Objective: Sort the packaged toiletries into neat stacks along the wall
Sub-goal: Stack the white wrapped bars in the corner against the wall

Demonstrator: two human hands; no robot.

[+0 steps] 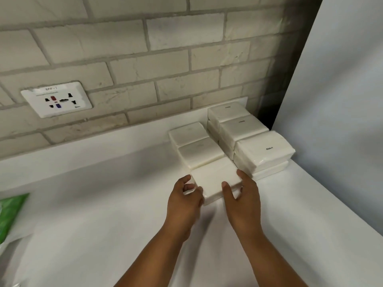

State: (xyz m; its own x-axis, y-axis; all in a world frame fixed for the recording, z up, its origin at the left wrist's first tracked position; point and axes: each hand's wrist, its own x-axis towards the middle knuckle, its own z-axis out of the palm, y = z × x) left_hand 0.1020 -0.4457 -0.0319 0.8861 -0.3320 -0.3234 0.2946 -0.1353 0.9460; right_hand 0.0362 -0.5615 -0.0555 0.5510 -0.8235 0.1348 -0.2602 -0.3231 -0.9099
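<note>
Soft rectangular white pack (pixel 215 179) between hands.

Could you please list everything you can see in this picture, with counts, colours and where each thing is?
White packs, right row: three stacks, each at least two high, running from the brick wall toward the counter's front, beside the right panel.
White packs, left row: two low stacks just left of that row.
Held white pack: one, at the front of the left row.
Green packaging: one, at the left edge of the counter.
Wall socket: one, white, on the brick wall at left.
Counter: one, white.
Hands: left hand and right hand grip the held white pack by its sides.
</note>
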